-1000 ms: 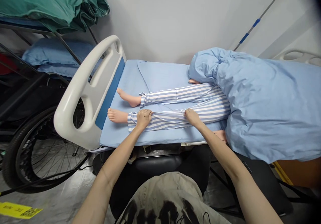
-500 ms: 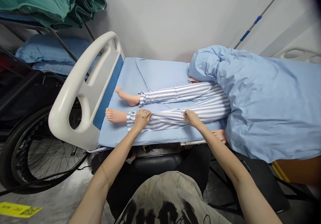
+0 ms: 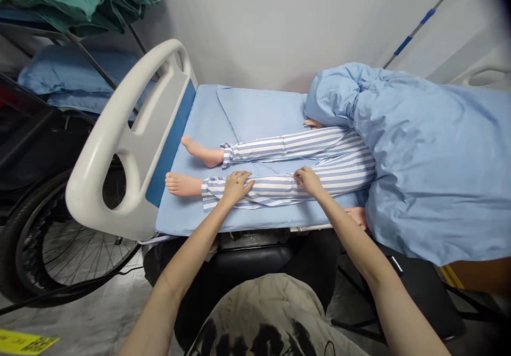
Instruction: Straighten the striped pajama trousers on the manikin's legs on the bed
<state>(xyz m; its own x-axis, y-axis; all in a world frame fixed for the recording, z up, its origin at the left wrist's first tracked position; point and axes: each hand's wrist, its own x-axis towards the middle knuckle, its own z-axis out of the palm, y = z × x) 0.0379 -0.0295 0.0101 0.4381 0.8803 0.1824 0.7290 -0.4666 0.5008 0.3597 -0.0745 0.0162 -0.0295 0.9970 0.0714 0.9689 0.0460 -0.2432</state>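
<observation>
Striped blue-and-white trousers (image 3: 271, 187) cover the legs of a figure that looks like a manikin, lying on a bed. My left hand (image 3: 237, 187) rests on the near trouser leg over the shin, its fingers flat and the thumb apart. Around the knee of the same leg, my right hand (image 3: 308, 180) has its fingertips closed on the cloth. Two bare feet stick out of the cuffs, the near foot (image 3: 183, 184) pointing up beside the far foot (image 3: 203, 152). A light blue quilt (image 3: 431, 164) hides the upper body.
A white-and-blue footboard (image 3: 115, 116) stands at the left end of the blue-sheeted bed (image 3: 255, 106). Beyond it are a wheel (image 3: 35, 249) and folded blue bedding (image 3: 75, 76). A black chair (image 3: 427, 297) stands at the lower right, near the bedside.
My left hand has loosened from a closed grip on the cloth and shifted slightly right, fingers spread. The cloth stretched between both hands has slackened. The view has shifted a little.
</observation>
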